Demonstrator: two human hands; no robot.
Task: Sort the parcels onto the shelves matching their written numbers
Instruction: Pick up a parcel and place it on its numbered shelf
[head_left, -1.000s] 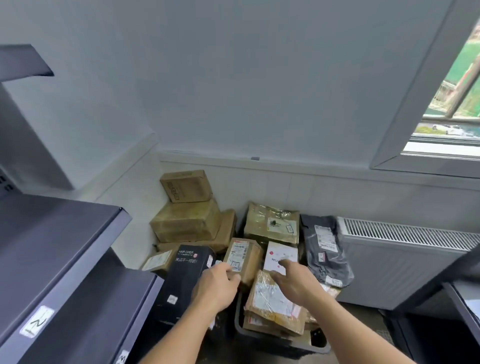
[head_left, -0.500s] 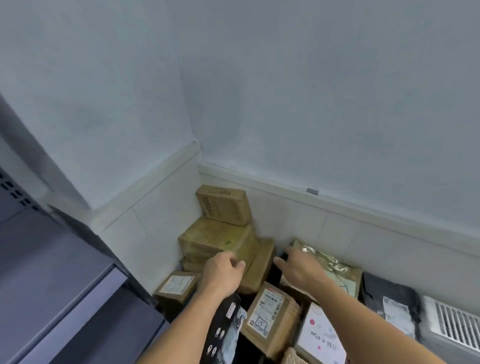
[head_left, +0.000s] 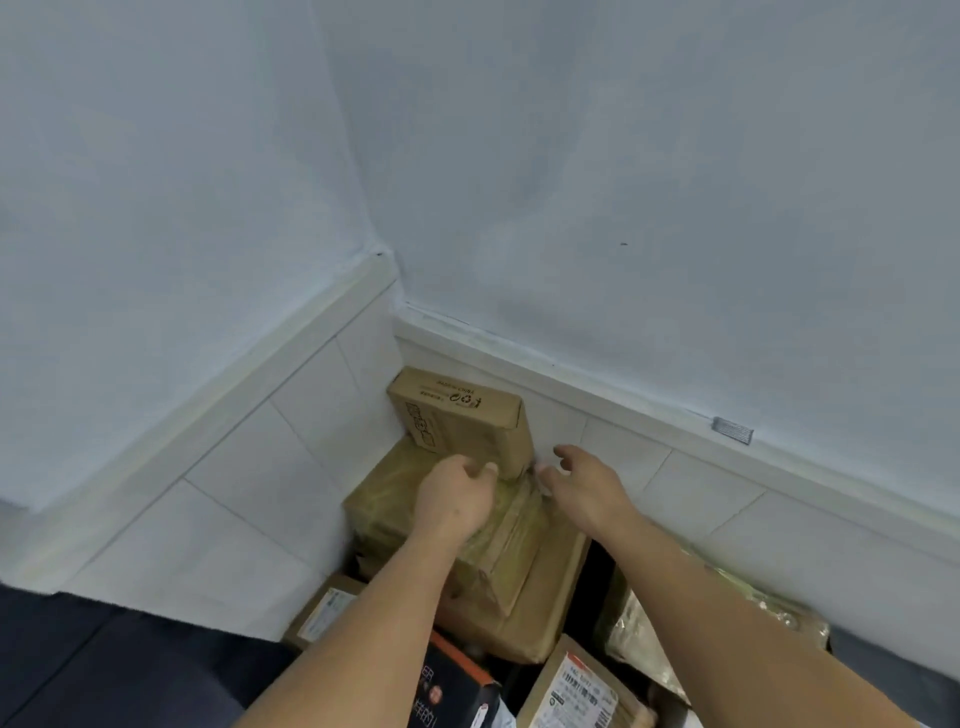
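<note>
A small cardboard box (head_left: 462, 415) with black print tops a parcel stack in the wall corner. It sits on a larger tape-wrapped box (head_left: 384, 499), which rests on a flat brown box (head_left: 550, 597). My left hand (head_left: 457, 501) is over the taped box, its loosely curled fingers at the small box's lower front edge and holding nothing. Just right of the small box, my right hand (head_left: 584, 483) hovers with fingers spread near its lower right corner.
Below the stack lie a labelled small box (head_left: 324, 613), a black box with an orange edge (head_left: 452, 686), a labelled cardboard box (head_left: 582, 691) and a shiny wrapped parcel (head_left: 639, 634). A dark shelf surface (head_left: 104, 665) fills the bottom left. Tiled walls close the corner.
The view has swung left and closer to the corner. Both hands have moved forward from the lower parcels up to the small top box.
</note>
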